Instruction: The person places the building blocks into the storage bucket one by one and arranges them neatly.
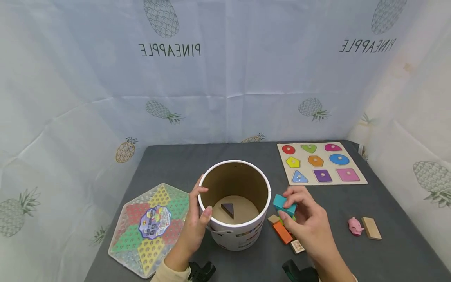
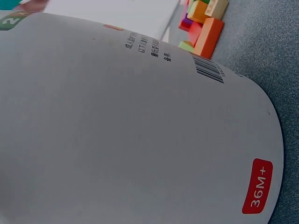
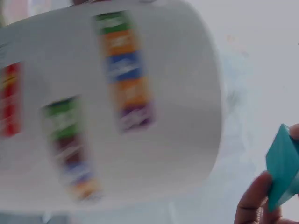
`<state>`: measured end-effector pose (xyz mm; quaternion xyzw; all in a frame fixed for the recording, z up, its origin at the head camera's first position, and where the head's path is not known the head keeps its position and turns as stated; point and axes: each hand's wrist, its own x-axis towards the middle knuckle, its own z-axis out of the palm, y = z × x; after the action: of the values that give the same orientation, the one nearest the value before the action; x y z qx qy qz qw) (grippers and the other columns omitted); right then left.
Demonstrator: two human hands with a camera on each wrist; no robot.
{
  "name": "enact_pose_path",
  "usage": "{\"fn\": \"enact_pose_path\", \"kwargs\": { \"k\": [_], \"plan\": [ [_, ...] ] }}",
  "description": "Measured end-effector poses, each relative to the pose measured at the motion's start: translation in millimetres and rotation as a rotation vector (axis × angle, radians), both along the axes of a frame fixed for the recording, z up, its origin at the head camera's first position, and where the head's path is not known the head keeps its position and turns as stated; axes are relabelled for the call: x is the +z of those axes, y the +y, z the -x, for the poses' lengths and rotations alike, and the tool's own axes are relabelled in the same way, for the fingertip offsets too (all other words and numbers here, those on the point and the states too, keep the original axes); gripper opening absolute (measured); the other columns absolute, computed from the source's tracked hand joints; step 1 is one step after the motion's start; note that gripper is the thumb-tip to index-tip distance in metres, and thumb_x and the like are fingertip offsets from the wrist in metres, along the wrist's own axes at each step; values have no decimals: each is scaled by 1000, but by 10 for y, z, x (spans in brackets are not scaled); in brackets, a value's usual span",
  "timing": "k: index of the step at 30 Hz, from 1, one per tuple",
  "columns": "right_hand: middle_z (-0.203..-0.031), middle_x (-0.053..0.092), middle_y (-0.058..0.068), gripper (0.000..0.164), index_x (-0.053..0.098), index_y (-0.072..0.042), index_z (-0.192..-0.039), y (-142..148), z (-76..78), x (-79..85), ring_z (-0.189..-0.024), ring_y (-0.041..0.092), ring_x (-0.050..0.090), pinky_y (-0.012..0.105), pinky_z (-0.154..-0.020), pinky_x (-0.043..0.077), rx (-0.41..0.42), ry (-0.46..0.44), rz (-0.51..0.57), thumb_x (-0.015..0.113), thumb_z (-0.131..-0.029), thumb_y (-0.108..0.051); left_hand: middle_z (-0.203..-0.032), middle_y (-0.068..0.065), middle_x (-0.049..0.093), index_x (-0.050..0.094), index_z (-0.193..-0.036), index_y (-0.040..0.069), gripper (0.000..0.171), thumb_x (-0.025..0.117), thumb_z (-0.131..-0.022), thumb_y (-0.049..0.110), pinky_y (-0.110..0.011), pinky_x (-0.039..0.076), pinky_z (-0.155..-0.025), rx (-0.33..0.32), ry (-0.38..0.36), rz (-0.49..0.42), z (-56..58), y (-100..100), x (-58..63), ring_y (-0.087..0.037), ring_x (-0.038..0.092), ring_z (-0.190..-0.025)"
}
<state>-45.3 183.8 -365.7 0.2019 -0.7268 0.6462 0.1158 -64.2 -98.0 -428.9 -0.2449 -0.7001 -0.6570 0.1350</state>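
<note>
A white bucket (image 1: 239, 237) with printed labels stands upright on the dark table. My left hand (image 1: 193, 223) grips its left rim, thumb and index finger lying over the edge. On the bucket's floor lies a dark triangular block (image 1: 228, 209). To the right of the bucket, my right hand (image 1: 308, 219) pinches a teal block (image 1: 284, 204) between thumb and fingers, over a small group of blocks. An orange block (image 1: 283, 233) and a patterned tile (image 1: 297, 246) show below it; the hand covers part of the group. The right wrist view shows the teal block (image 3: 282, 168) beside the bucket's side (image 3: 182, 102).
A hexagonal Chinese checkers board (image 1: 134, 239) lies on the left. At the back right is a wooden shape puzzle (image 1: 306, 178). A pink pig figure (image 1: 355, 226) and a plain wooden block (image 1: 371, 228) sit on the right. A pineapple-print curtain (image 1: 225, 78) hangs behind the table.
</note>
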Motion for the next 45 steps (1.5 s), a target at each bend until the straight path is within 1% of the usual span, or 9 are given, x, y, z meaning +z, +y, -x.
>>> {"fn": "enact_pose_path", "kwargs": {
  "k": [6, 14, 21, 24, 27, 30, 37, 40, 45],
  "plan": [
    [-114, 54, 3, 24, 61, -17, -91, -301, 253, 182, -102, 20, 55, 29, -84, 50, 155, 41, -153, 74, -80, 0, -158, -5, 1, 27, -133, 8, 40, 42, -98, 19, -33, 30, -105, -16, -35, 5, -5, 8, -2, -31, 6, -142],
    [-112, 57, -11, 27, 62, -28, -88, -451, 384, 179, -102, 10, 56, 28, -79, 50, 129, 127, -344, 78, -79, -9, -159, -4, 0, 28, -134, 12, 38, 40, -99, 22, -38, 31, -105, 13, -47, 27, -22, 15, -21, -32, 5, -143],
    [-112, 56, 3, 23, 63, -13, -93, -143, 230, 56, -107, 19, 53, 25, -95, 42, 116, 94, -146, 71, -81, 4, -159, -4, 1, 28, -133, 10, 39, 40, -98, 23, -39, 26, -107, 19, -18, 21, -6, 20, -39, -30, 4, -143],
    [-110, 55, 6, 22, 61, -8, -95, 80, 184, -63, -105, 18, 54, 23, -91, 45, 62, 63, -125, 68, -82, 8, -159, -4, 2, 28, -133, 10, 40, 40, -98, 24, -49, 24, -106, 20, -3, 24, 5, 23, -36, -30, 5, -143],
    [-107, 58, 1, 20, 62, -12, -97, 336, 192, -245, -100, 12, 56, 20, -84, 48, -14, -8, -255, 69, -84, 1, -158, -5, 2, 28, -133, 10, 40, 40, -98, 24, -57, 23, -104, 26, 2, 31, 5, 19, -30, -30, 5, -143],
    [-104, 61, 0, 18, 63, -17, -101, 602, 193, -482, -94, 12, 58, 20, -77, 50, -100, -144, -441, 72, -85, -13, -158, -5, 1, 28, -133, 11, 39, 40, -98, 24, -53, 25, -105, 22, -13, 32, -7, 12, -30, -31, 6, -142],
    [-117, 57, 14, 40, 63, -9, -117, 1148, 110, -1003, -101, 29, 54, 44, -81, 50, -223, -539, -703, 72, -85, -32, -159, -3, 2, 28, -134, 13, 40, 42, -97, 20, -37, 27, -107, 27, -41, 53, -22, 8, -27, -29, 8, -143],
    [-120, 54, 16, 43, 63, -9, -118, 1271, 78, -1152, -103, 31, 50, 47, -80, 49, -224, -583, -736, 73, -84, -33, -159, -1, 4, 29, -134, 15, 41, 42, -96, 21, -37, 24, -108, 43, -53, 72, -28, 13, -29, -27, 8, -143],
    [-122, 51, 18, 46, 63, -9, -119, 1296, 112, -1234, -107, 33, 46, 54, -84, 44, -262, -544, -743, 73, -83, -35, -159, -1, 5, 29, -134, 14, 41, 43, -96, 21, -35, 27, -106, 43, -37, 44, 0, 18, -41, -28, 11, -142]
  ]
}}
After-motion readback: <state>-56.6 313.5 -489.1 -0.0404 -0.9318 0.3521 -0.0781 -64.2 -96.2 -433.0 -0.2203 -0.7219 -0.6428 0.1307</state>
